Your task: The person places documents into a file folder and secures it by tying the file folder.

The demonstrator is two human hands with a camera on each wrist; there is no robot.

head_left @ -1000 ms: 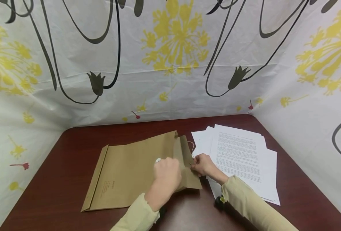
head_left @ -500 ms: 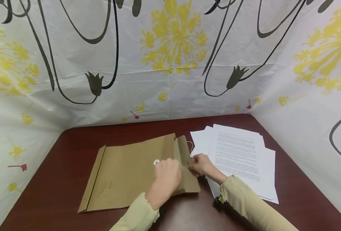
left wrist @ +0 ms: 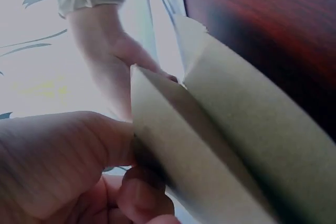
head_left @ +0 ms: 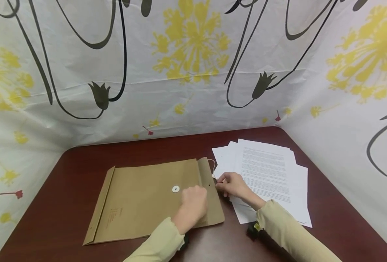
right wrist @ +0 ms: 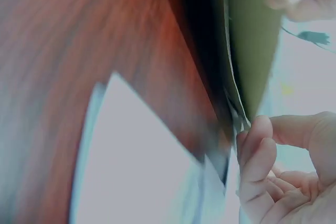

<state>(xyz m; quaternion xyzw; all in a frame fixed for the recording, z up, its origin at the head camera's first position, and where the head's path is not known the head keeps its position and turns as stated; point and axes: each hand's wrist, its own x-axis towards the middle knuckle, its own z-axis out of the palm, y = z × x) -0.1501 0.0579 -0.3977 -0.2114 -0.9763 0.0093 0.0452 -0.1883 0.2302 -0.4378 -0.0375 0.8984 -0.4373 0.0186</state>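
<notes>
A large brown kraft envelope lies on the table with its flap folded out to the right. On its front sits a white round button, and a thin white string loops from the flap's outer side. My left hand pinches the envelope's edge by the opening; in the left wrist view the thumb presses that edge against curled fingers. At the flap's outer edge, my right hand pinches the rim between thumb and fingertips. Whether the string is also held cannot be told.
Loose printed sheets lie in an uneven stack just right of the flap, partly under my right hand. The dark red wooden table meets a patterned cloth at the back and sides.
The envelope's opening has sunk flatter and the flap lies lower. The white button shows more fully beside my left hand. My right hand stays at the flap's edge, and the view has shifted slightly.
</notes>
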